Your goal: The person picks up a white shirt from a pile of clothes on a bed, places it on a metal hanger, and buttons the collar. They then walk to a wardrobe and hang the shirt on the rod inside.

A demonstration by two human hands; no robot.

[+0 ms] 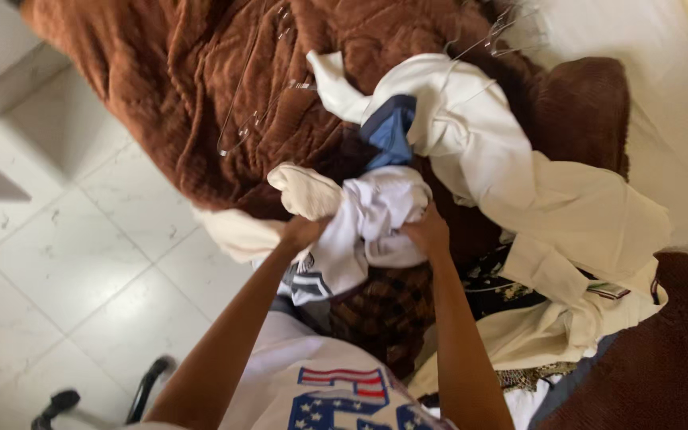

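Together, two hands on one white garment

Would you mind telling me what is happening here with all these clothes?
A person is gripping a bunched white garment with both hands, the left hand and right hand closed on it. It is held over a heap of clothes on a brown blanket, beside a cream shirt. Wire hangers lie on the blanket. The tiled floor shows to the left.
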